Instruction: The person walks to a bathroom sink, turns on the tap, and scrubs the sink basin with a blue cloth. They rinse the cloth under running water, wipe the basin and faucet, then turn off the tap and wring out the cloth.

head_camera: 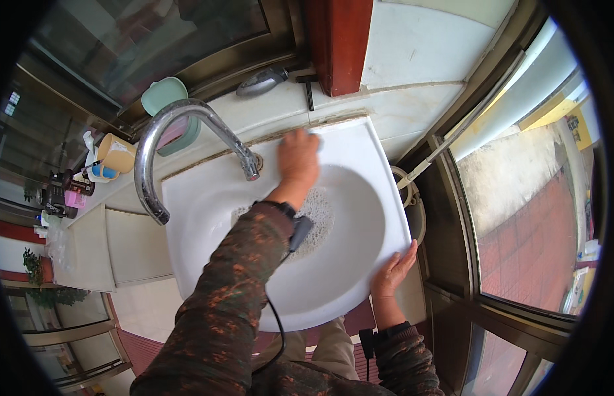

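Observation:
A white ceramic washbasin (356,257) lies before me, with foamy water (322,213) in its bowl. My left hand (298,156) is on the flat back ledge, right of the faucet. It is blurred, with its fingers closed over a small grey-blue thing (315,141), perhaps a sponge or cloth, mostly hidden. My left forearm crosses over the bowl. At the basin's front right, my right hand (392,273) rests against the outer rim, fingers extended, thumb apart, holding nothing. A curved chrome faucet (180,116) arches left of my left hand; no water is seen running from it.
Along the back sill are a green soap dish (166,96), a grey handled brush-like tool (262,81) and a black razor-shaped tool (309,91). A tan cup (116,152) and several bottles line the left ledge. Right of the basin, a pole (431,158) leans in a bucket (416,218).

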`<state>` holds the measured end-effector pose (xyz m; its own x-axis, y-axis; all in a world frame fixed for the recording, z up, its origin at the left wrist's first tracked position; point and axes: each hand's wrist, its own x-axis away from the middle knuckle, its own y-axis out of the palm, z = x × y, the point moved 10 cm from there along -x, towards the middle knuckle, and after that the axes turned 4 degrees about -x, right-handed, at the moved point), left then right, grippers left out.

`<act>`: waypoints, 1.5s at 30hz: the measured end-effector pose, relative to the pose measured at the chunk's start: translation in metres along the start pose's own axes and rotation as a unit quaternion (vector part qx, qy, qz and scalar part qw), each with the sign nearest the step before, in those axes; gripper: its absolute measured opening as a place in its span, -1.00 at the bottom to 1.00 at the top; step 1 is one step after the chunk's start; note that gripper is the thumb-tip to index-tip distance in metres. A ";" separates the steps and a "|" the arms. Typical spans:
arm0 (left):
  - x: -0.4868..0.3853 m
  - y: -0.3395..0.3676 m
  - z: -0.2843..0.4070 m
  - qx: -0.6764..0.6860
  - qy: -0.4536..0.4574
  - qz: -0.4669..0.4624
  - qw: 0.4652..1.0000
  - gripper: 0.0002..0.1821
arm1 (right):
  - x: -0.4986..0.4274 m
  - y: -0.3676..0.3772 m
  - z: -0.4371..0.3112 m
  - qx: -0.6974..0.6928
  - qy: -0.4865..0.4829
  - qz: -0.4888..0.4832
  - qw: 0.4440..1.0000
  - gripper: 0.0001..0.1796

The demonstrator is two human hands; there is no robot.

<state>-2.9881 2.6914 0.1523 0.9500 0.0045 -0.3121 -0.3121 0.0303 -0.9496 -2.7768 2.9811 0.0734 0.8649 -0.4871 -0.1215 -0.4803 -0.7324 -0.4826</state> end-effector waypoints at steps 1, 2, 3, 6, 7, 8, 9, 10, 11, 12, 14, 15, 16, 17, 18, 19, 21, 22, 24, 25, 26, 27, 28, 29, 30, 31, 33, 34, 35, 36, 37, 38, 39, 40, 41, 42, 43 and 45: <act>0.008 -0.009 -0.026 -0.028 -0.049 0.023 0.998 -0.81 | 0.000 0.000 -0.001 0.001 -0.003 0.000 1.000 -0.40; 0.012 -0.001 -0.049 -0.031 -0.102 -0.030 0.994 -0.76 | -0.001 -0.001 -0.002 0.004 -0.008 0.002 1.000 -0.40; 0.015 -0.004 -0.055 -0.005 -0.122 0.000 0.992 -0.71 | -0.001 0.000 -0.002 0.004 -0.006 -0.001 1.000 -0.40; 0.022 -0.014 -0.076 0.073 -0.249 0.101 0.960 -0.56 | -0.003 -0.001 -0.004 0.004 -0.013 0.003 1.000 -0.40; 0.027 -0.015 -0.081 0.114 -0.307 0.138 0.935 -0.51 | -0.002 -0.001 -0.004 0.005 -0.013 0.004 1.000 -0.40; 0.031 -0.019 -0.082 0.150 -0.345 0.198 0.905 -0.46 | -0.002 -0.001 -0.004 0.006 -0.012 0.004 1.000 -0.40; 0.030 -0.013 -0.078 0.126 -0.370 0.164 0.906 -0.42 | -0.002 -0.001 -0.003 0.009 -0.010 0.001 1.000 -0.40; 0.026 -0.012 -0.073 0.097 -0.376 0.158 0.908 -0.38 | -0.002 0.000 -0.003 0.011 -0.009 -0.002 1.000 -0.40; 0.024 -0.005 -0.071 0.076 -0.405 0.117 0.904 -0.34 | -0.002 -0.001 -0.003 0.013 -0.014 0.000 1.000 -0.40; 0.020 -0.001 -0.068 0.072 -0.414 0.089 0.903 -0.34 | -0.002 -0.001 -0.005 0.010 -0.021 0.001 1.000 -0.40; 0.014 0.005 -0.063 0.069 -0.445 0.058 0.891 -0.35 | -0.003 0.000 -0.004 0.016 -0.016 0.000 1.000 -0.40; 0.010 0.009 -0.057 0.077 -0.456 0.041 0.886 -0.36 | -0.003 0.000 -0.005 0.021 -0.019 0.000 1.000 -0.40; 0.004 0.011 -0.048 0.076 -0.457 0.031 0.886 -0.37 | -0.004 0.000 -0.005 0.018 -0.016 0.001 1.000 -0.40; -0.001 0.013 -0.037 0.086 -0.450 0.024 0.888 -0.38 | -0.004 0.000 -0.006 0.017 -0.017 0.000 1.000 -0.40; -0.005 0.014 -0.025 0.088 -0.447 0.021 0.890 -0.39 | -0.004 0.000 -0.007 0.015 -0.018 0.001 1.000 -0.41; -0.013 0.014 -0.004 0.083 -0.413 0.019 0.907 -0.41 | -0.004 0.000 -0.008 0.013 -0.015 -0.001 1.000 -0.41; -0.027 0.025 0.037 0.111 -0.358 -0.007 0.927 -0.42 | -0.004 0.000 -0.008 0.008 -0.010 -0.001 1.000 -0.42; -0.034 0.025 0.056 0.117 -0.326 0.012 0.938 -0.44 | -0.004 0.000 -0.009 0.005 -0.013 -0.001 1.000 -0.42; -0.045 0.026 0.086 0.137 -0.258 0.045 0.955 -0.49 | -0.005 0.000 -0.008 -0.004 -0.007 0.000 1.000 -0.42; -0.050 0.033 0.095 0.142 -0.232 0.026 0.962 -0.50 | -0.005 0.000 -0.008 -0.005 -0.008 0.000 1.000 -0.43; -0.054 0.035 0.103 0.147 -0.195 0.028 0.969 -0.51 | -0.005 0.000 -0.007 -0.009 -0.008 -0.002 1.000 -0.43; -0.058 0.036 0.109 0.152 -0.157 0.033 0.975 -0.52 | -0.006 0.001 -0.006 -0.013 -0.008 -0.006 1.000 -0.43; -0.060 0.030 0.113 0.163 -0.113 0.067 0.978 -0.55 | -0.005 0.001 -0.005 -0.014 -0.004 -0.009 1.000 -0.44; -0.060 0.023 0.116 0.188 -0.069 0.102 0.974 -0.57 | -0.005 0.000 -0.003 -0.022 -0.002 -0.006 1.000 -0.44; -0.059 0.021 0.119 0.219 -0.031 0.104 0.970 -0.59 | -0.005 0.001 -0.002 -0.028 -0.003 -0.007 1.000 -0.44; -0.057 0.020 0.120 0.249 -0.004 0.097 0.964 -0.61 | -0.005 0.001 -0.003 -0.032 -0.011 -0.009 0.999 -0.44; -0.043 0.021 0.145 0.265 0.106 0.043 0.958 -0.53 | -0.006 0.002 -0.002 -0.052 -0.008 -0.014 0.999 -0.44; -0.031 0.019 0.153 0.283 0.131 0.031 0.950 -0.53 | -0.007 0.002 -0.003 -0.060 -0.012 -0.017 0.998 -0.43; -0.017 0.016 0.166 0.302 0.160 0.015 0.940 -0.53 | -0.008 0.001 -0.003 -0.070 -0.009 -0.020 0.997 -0.43; -0.003 0.011 0.172 0.312 0.169 0.016 0.935 -0.52 | -0.009 0.001 -0.003 -0.103 -0.004 -0.033 0.994 -0.41; 0.013 0.002 0.179 0.327 0.188 0.032 0.925 -0.52 | -0.011 0.000 -0.001 -0.137 0.010 -0.046 0.989 -0.39; 0.027 -0.003 0.185 0.342 0.191 0.036 0.919 -0.53 | -0.011 0.000 0.005 -0.170 0.046 -0.064 0.982 -0.37; 0.041 -0.004 0.192 0.336 0.206 0.021 0.919 -0.54 | -0.010 0.005 0.016 -0.299 0.123 -0.092 0.942 -0.32; 0.057 -0.006 0.201 0.351 0.220 0.007 0.910 -0.53 | -0.003 0.012 0.028 -0.417 0.219 -0.124 0.873 -0.27; 0.072 -0.010 0.209 0.367 0.233 -0.002 0.901 -0.53 | 0.005 0.022 0.029 -0.545 0.288 -0.166 0.770 -0.22; 0.088 -0.015 0.216 0.378 0.250 -0.004 0.891 -0.52 | 0.005 0.018 0.030 -0.546 0.285 -0.177 0.768 -0.09; 0.102 -0.021 0.221 0.389 0.265 -0.004 0.882 -0.51 | 0.006 0.015 0.039 -0.567 0.318 -0.166 0.742 -0.07; 0.125 -0.028 0.227 0.420 0.278 -0.038 0.863 -0.52 | 0.003 0.013 0.047 -0.632 0.346 -0.168 0.673 -0.02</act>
<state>-2.8595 2.9176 0.1464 0.7451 -0.5031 -0.4378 0.0868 0.7240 -0.6843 -2.7735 2.9921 0.0263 0.8906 0.0226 0.4542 -0.3931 -0.4642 0.7938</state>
